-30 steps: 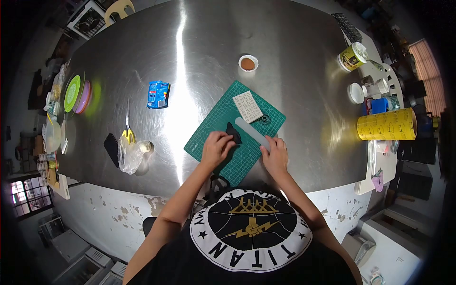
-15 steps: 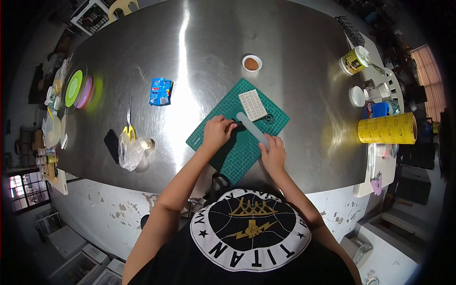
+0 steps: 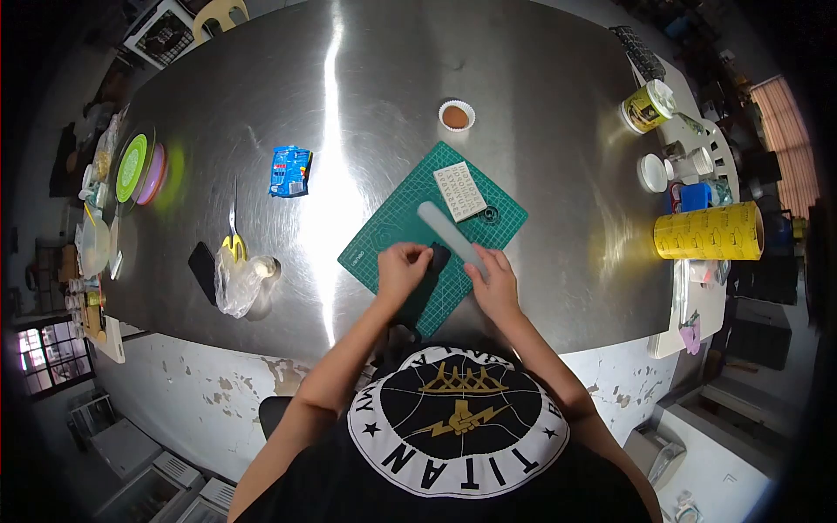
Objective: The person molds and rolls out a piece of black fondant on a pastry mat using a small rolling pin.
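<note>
In my right hand (image 3: 495, 284) is the near end of a pale, round-ended stick like a small rolling pin (image 3: 446, 229), slanting up and left. My left hand (image 3: 401, 272) pinches the edge of a small, dark, flat piece (image 3: 439, 256), whose material I cannot make out. Both hands are over a green cutting mat (image 3: 366, 246) with grid lines. Toward the mat's far corner lies a cream letter mould (image 3: 457, 192), with a small dark ring-shaped thing (image 3: 490, 214) beside it.
Beyond the mat stands a paper cup (image 3: 456, 114) with brown content. To the left are a blue packet (image 3: 289, 172), yellow-handled scissors (image 3: 233, 235), a phone (image 3: 202, 268) and a clear plastic bag (image 3: 235, 289). A yellow roll (image 3: 708, 232) and a tub (image 3: 647, 108) are at the right.
Both hands have come nearer my body. The rolling pin has moved down and left with my right hand, and more of the dark piece shows beside my left fingers.
</note>
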A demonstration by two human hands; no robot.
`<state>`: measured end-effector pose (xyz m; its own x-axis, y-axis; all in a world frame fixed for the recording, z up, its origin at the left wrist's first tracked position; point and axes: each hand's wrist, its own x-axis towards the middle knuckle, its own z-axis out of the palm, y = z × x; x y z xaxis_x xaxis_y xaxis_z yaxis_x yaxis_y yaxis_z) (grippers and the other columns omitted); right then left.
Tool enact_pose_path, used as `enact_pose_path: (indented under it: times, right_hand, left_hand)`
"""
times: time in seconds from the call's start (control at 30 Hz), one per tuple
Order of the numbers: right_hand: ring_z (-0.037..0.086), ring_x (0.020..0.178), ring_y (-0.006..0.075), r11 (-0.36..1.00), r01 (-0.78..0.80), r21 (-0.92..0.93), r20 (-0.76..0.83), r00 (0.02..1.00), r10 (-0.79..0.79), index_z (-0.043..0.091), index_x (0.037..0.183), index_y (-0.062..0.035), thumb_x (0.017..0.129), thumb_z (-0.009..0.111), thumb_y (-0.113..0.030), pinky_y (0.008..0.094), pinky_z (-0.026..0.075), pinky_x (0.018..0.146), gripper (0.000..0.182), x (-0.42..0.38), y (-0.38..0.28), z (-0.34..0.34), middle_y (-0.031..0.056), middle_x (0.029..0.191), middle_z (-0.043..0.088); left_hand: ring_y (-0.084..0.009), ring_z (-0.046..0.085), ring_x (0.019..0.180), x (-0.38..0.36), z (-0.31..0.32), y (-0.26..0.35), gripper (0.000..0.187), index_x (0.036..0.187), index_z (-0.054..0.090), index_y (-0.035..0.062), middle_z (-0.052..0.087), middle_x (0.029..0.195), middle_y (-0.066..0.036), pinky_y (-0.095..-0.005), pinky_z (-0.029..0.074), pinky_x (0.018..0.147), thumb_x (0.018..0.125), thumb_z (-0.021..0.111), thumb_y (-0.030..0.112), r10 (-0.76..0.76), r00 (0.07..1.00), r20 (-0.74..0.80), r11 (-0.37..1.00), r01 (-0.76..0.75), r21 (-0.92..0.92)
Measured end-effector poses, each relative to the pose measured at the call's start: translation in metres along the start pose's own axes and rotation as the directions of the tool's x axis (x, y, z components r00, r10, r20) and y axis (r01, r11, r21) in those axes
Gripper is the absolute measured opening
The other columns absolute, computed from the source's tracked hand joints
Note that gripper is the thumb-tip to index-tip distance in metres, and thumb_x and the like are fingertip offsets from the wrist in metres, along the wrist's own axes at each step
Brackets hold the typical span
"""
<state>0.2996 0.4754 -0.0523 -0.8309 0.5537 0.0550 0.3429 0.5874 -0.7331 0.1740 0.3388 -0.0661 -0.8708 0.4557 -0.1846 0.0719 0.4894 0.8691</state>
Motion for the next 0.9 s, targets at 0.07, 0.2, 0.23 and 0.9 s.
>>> enact_pose_path:
  times: [0.07, 0.2, 0.23, 0.9]
  right_hand:
    - [0.057, 0.089, 0.0291, 0.997, 0.073, 0.006, 0.092, 0.993, -0.074, 0.06, 0.11, -0.005, 0.079, 0.065, -0.02, 0.0359, 0.046, 0.076, 0.035, -0.004, -0.007, -0.005, 0.0121, 0.097, 0.056]
    - [0.054, 0.084, 0.0258, 0.977, 0.192, -0.093, 0.182, 0.968, -0.173, 0.061, 0.111, -0.0082, 0.076, 0.066, -0.02, 0.0361, 0.045, 0.073, 0.037, -0.019, -0.013, -0.003, 0.0085, 0.092, 0.053]
    - [0.054, 0.084, 0.0258, 0.978, 0.187, -0.091, 0.183, 0.969, -0.168, 0.061, 0.111, -0.0082, 0.076, 0.066, -0.02, 0.0361, 0.045, 0.073, 0.037, -0.02, -0.014, -0.002, 0.0085, 0.092, 0.053]
    - [0.017, 0.132, 0.0419, 0.878, 0.141, -0.457, 0.3, 0.954, 0.002, 0.036, 0.135, -0.0077, 0.086, 0.048, -0.037, 0.0566, 0.015, 0.104, 0.059, -0.023, -0.028, 0.014, 0.025, 0.143, 0.018]
  left_hand:
    - [-0.0144, 0.063, 0.06, -0.03, 0.009, 0.001, 0.019, 0.081, 0.068, -0.0011, 0.066, 0.068, -0.012, -0.0255, 0.048, 0.056, 0.076, 0.069, 0.017, -0.008, 0.994, -0.112, 0.999, 0.003, -0.043]
    - [-0.0185, 0.06, 0.06, -0.065, 0.021, -0.022, 0.017, 0.086, 0.068, 0.0, 0.063, 0.075, -0.013, -0.0262, 0.046, 0.057, 0.079, 0.066, 0.015, -0.05, 0.992, -0.115, 0.986, 0.03, -0.164]
    - [-0.0185, 0.06, 0.06, -0.068, 0.015, -0.022, 0.017, 0.086, 0.068, 0.0, 0.063, 0.075, -0.013, -0.0262, 0.046, 0.057, 0.079, 0.066, 0.015, -0.053, 0.992, -0.111, 0.986, 0.034, -0.161]
    - [-0.0394, 0.016, 0.133, -0.015, -0.008, -0.003, 0.065, 0.136, 0.027, -0.0022, 0.023, 0.142, -0.023, -0.0642, 0.012, 0.1, 0.083, 0.051, 0.025, 0.176, 0.977, 0.119, 0.728, -0.211, 0.652]
